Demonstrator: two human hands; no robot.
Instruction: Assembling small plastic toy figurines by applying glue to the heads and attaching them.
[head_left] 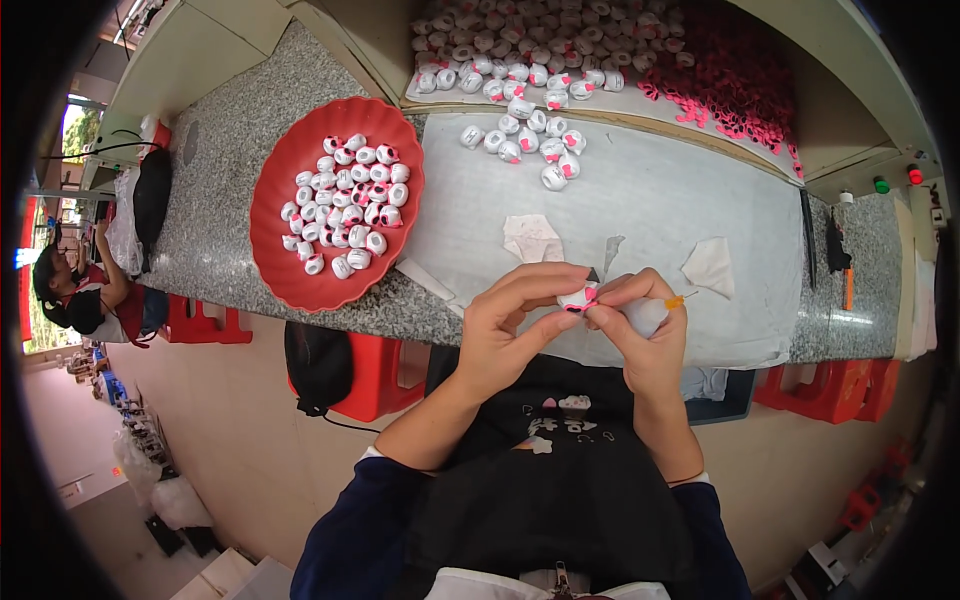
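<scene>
Over the near edge of the table, my two hands meet on a small rounded white piece (578, 297) with pink and black parts. The fingertips of my left hand (505, 325) pinch it from the left. My right hand (648, 335) grips its right side with thumb and fingers. Tucked in the right palm is a small translucent bottle (646, 314) with an orange needle tip (676, 301). To the left, a red scalloped tray (272, 215) holds many similar white pieces with pink parts. More loose white pieces (553, 177) lie ahead on the white sheet.
A shelf at the back holds heaps of white pieces (520, 45) and bright pink parts (735, 85). Crumpled white cloths (532, 239) (710, 266) and a grey scrap lie on the sheet (440, 170). Red stools (375, 375) stand below. Another person (95, 290) sits far left.
</scene>
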